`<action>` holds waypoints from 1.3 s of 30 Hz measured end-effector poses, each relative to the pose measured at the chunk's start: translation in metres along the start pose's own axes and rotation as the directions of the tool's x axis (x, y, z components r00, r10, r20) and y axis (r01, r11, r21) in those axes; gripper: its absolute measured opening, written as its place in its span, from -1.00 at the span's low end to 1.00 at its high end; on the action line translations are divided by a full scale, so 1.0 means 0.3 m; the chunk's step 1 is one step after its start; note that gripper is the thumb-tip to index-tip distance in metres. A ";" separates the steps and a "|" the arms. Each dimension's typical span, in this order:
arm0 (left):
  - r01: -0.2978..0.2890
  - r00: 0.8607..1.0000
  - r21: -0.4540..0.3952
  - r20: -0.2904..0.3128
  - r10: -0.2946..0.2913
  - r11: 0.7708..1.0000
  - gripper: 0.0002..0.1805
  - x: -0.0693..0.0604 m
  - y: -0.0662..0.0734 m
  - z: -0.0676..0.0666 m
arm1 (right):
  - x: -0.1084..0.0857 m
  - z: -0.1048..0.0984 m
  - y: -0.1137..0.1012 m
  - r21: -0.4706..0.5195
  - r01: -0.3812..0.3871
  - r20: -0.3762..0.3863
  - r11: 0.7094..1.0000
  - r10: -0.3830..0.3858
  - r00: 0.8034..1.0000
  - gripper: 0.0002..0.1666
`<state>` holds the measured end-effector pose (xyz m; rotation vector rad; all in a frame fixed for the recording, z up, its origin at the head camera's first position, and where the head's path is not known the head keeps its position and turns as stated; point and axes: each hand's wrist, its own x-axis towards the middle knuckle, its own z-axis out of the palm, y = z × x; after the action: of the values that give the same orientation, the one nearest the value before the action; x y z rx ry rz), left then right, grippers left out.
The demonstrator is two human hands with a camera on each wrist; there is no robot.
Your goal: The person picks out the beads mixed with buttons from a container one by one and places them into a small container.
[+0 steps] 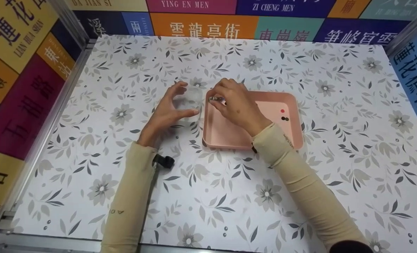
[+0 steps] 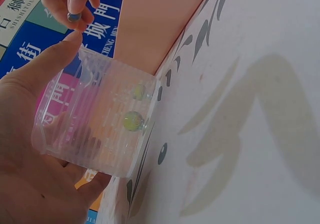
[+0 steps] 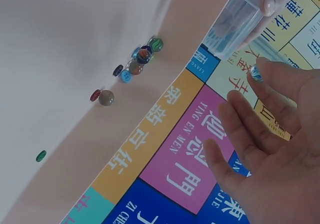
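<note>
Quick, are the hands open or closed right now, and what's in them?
Left hand: closed around the clear container.
Right hand: closed, pinching a marble.

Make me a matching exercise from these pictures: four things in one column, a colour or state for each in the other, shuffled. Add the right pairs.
Things:
1. Tub
2. Right hand
3. Tray
4. Left hand

Colours or states:
A. Curled round a container
B. Pink
C. See-through
D. Pinching a marble

Right pairs: 1-C, 2-D, 3-B, 4-A
</note>
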<state>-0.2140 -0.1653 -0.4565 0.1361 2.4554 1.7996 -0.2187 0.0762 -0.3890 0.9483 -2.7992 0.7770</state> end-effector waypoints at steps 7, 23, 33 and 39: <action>-0.003 1.000 -0.010 0.006 0.004 1.000 0.04 0.003 0.003 -0.002 | 0.009 0.010 -0.012 -0.015 0.011 0.002 1.000 -0.011 1.000 -0.78; -0.043 0.999 0.029 0.006 0.043 0.999 0.04 0.007 -0.005 0.001 | 0.018 0.027 -0.026 -0.021 0.057 -0.001 0.998 -0.057 0.998 -0.76; -0.024 1.000 0.022 0.005 0.024 0.999 0.05 0.009 -0.003 -0.001 | 0.032 0.037 -0.039 -0.012 0.060 0.021 0.998 -0.060 0.998 -0.76; -0.012 1.000 0.018 0.004 0.012 1.000 0.05 0.007 0.001 -0.003 | 0.041 0.046 -0.046 -0.002 0.064 0.036 0.998 -0.064 0.997 -0.75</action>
<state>-0.2163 -0.1657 -0.4561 0.1555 2.4741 1.7804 -0.2195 0.0533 -0.3919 1.0561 -2.7841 0.7540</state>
